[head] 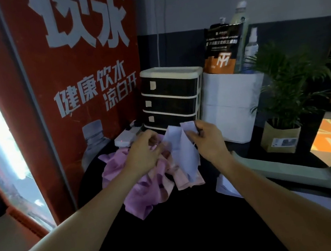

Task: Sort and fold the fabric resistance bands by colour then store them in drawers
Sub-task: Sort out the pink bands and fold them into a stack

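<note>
A heap of fabric bands lies on a black round table (175, 230): purple bands (146, 194) at the left and pink bands (180, 178) in the middle. My right hand (209, 138) pinches the top of a pale lilac-white band (181, 146) and holds it up over the heap. My left hand (145, 151) grips bunched fabric at the band's left side. A small black three-drawer unit (170, 97) with a white frame stands behind the heap, all drawers closed.
A red poster board (80, 73) rises at the left. A white power strip (127, 136) lies by the drawers. A white box (229, 103) with bottles, a potted plant (282, 87), and folded green bands (290, 169) are at the right.
</note>
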### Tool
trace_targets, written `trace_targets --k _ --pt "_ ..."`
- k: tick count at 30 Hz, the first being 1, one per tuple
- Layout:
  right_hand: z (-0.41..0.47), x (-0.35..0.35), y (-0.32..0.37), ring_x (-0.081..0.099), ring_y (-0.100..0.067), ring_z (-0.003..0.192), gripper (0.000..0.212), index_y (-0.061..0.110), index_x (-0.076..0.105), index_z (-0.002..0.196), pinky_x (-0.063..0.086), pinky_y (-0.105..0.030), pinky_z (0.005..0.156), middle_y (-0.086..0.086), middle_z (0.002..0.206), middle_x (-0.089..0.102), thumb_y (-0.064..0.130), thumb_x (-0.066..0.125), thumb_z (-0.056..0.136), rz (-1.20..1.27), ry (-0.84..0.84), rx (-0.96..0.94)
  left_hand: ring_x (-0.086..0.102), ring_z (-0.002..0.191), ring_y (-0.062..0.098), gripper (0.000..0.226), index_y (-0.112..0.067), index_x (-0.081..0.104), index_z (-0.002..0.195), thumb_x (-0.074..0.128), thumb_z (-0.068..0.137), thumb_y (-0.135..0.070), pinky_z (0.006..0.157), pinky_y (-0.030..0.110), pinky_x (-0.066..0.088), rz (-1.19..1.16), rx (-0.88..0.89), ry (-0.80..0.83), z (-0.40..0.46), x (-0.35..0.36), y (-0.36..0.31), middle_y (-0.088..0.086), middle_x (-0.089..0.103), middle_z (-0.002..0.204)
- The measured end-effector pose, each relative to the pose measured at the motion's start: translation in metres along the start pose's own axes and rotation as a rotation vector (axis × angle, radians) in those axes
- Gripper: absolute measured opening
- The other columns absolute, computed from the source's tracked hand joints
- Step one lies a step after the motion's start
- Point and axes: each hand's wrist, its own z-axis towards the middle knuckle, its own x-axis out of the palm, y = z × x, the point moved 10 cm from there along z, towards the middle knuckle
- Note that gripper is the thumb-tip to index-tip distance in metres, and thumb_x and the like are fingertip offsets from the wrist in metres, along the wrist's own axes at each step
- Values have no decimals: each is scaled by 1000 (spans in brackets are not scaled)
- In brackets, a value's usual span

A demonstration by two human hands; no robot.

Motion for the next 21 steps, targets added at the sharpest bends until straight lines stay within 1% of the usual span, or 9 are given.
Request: trace_targets --k 2,5,8,10,12,14,17,19,21 --pt "-8 -5 -2 54 -12 65 17 25 60 77 39 -18 55 6 71 59 14 58 90 28 7 11 57 94 18 16 -17 55 98 64 87 -24 81 25 46 -147 -62 50 -8 17 -10 3 60 102" --pt "-22 -11 -8 60 -11 72 20 18 67 105 45 -13 61 0 88 67 10 55 92 106 51 47 57 99 15 24 -14 54 107 61 88 -26 88 29 47 -279 -146 125 -19 37 -20 0 60 105" --pt "-33 -16 -15 66 -22 90 19 11 67 107 53 -43 84 -13 105 70 11 57 91 155 111 63 56 85 11 13 -16 56 96 63 88 -23 80 26 46 -315 -131 105 -22 40 -35 -4 59 91" --pt "-40 -21 -21 65 -19 95 22 10 67 112 51 -51 90 -12 109 69 14 58 91 183 146 82 54 72 8 8 -21 57 83 63 88 -17 70 24 46 -360 -127 95 -24 42 -41 -5 59 79" --pt "-44 -30 -27 64 -15 98 24 19 67 114 53 -45 87 -1 108 71 14 57 92 236 141 98 50 60 5 17 -22 55 75 62 88 -12 61 22 43 -409 -136 116 -29 47 -44 -5 56 68" --pt "-49 -45 -32 60 -5 83 25 22 69 112 50 -31 72 10 92 72 12 56 93 308 89 117 46 58 6 21 -21 53 73 62 88 -9 58 22 41 -429 -159 121 -34 49 -43 -5 51 65" --pt "-54 -70 -42 55 -10 89 27 5 63 118 53 -25 75 -2 98 68 2 52 94 349 -15 155 49 68 12 23 -21 52 75 62 87 -4 67 29 44 -386 -201 105 -38 45 -33 -3 52 71" --pt "-59 -76 -45 51 -17 92 31 7 59 123 51 -37 92 -15 106 67 0 50 94 357 -17 157 53 80 17 23 -20 55 79 63 84 1 79 34 46 -351 -232 156 -43 48 -27 -1 57 80" --pt "-64 -76 -47 47 -19 86 30 9 61 122 47 -52 95 -20 97 68 4 51 94 382 -6 161 53 84 18 25 -20 57 81 66 80 4 81 31 46 -321 -251 245 -50 56 -24 -2 58 82"
